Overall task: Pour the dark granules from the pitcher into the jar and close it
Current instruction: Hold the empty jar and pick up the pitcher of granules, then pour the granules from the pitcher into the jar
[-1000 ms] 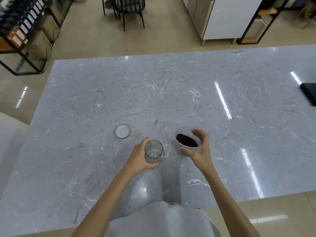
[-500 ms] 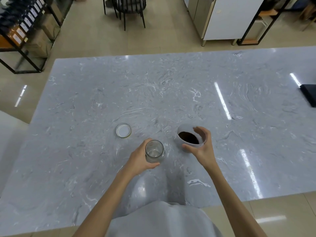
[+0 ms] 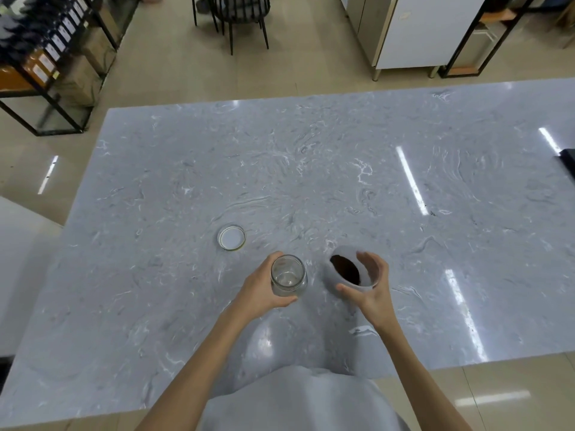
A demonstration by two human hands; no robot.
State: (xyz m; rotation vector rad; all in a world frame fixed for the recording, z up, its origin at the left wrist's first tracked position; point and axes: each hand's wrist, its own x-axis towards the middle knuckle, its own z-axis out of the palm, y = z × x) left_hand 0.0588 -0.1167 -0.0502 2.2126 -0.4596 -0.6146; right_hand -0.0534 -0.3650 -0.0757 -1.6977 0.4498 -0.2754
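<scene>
An empty clear glass jar (image 3: pixel 288 275) stands upright on the marble table, and my left hand (image 3: pixel 261 290) is wrapped around its left side. To its right a pale grey pitcher (image 3: pixel 334 270) holds dark granules (image 3: pixel 344 269); it is tilted with its mouth turned toward the jar. My right hand (image 3: pixel 370 287) grips the pitcher from the right, thumb below and fingers over the rim. The jar's lid (image 3: pixel 231 237) lies upside down on the table, beyond and left of the jar, apart from both hands.
The grey marble table (image 3: pixel 311 169) stretches far to the back and both sides. A dark flat object (image 3: pixel 567 158) lies at its right edge. Beyond the table are a black chair (image 3: pixel 239 14), shelving at the left and a white cabinet (image 3: pixel 413 29).
My right hand has tipped the pitcher further toward the jar and shifted it slightly closer. My left hand and the jar have stayed put, as has the lid.
</scene>
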